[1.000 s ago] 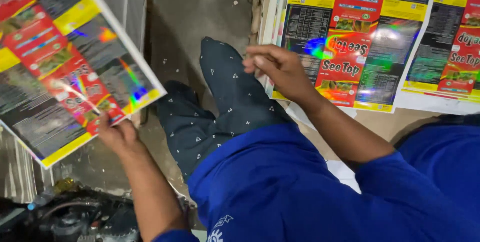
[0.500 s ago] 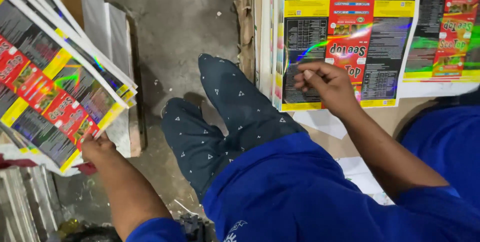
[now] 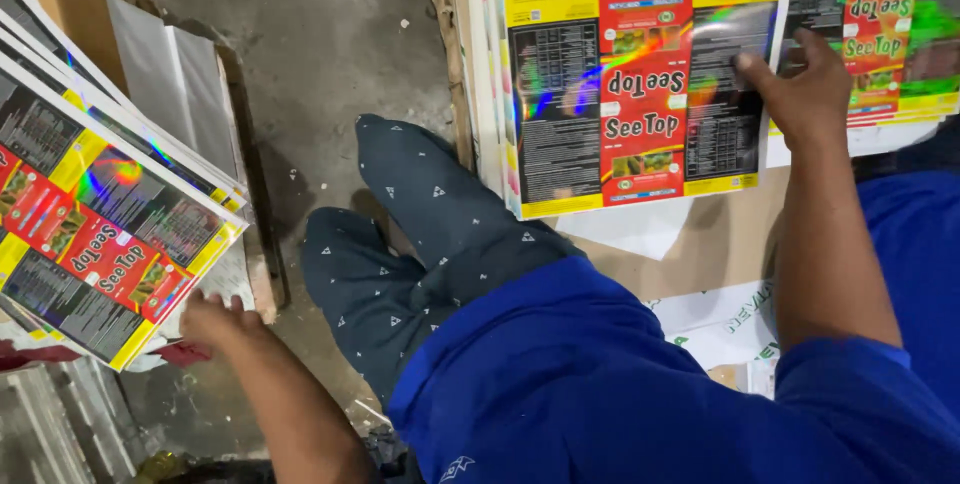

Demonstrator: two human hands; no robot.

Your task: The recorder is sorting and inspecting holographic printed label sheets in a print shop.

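My left hand [image 3: 215,319] sits low on the left, at the bottom corner of a tilted stack of glossy printed sheets [image 3: 95,234] in red, yellow and black. Its fingers curl against the stack's edge, and the grip is hidden. My right hand [image 3: 805,89] reaches to the upper right and rests on the right edge of the top printed sheet [image 3: 630,74] of a second pile. The thumb presses on that sheet.
My legs in dark patterned trousers [image 3: 420,244] stretch over a grey concrete floor [image 3: 310,34] between the two piles. More printed sheets [image 3: 880,34] lie at the far right. Brown cardboard [image 3: 720,244] and white paper lie under the right pile. Grey boards [image 3: 165,74] lean at the left.
My left hand has laid its sheet on the left stack and dropped to the stack's lower corner. My right hand has moved right and up to the top sheet's right edge.
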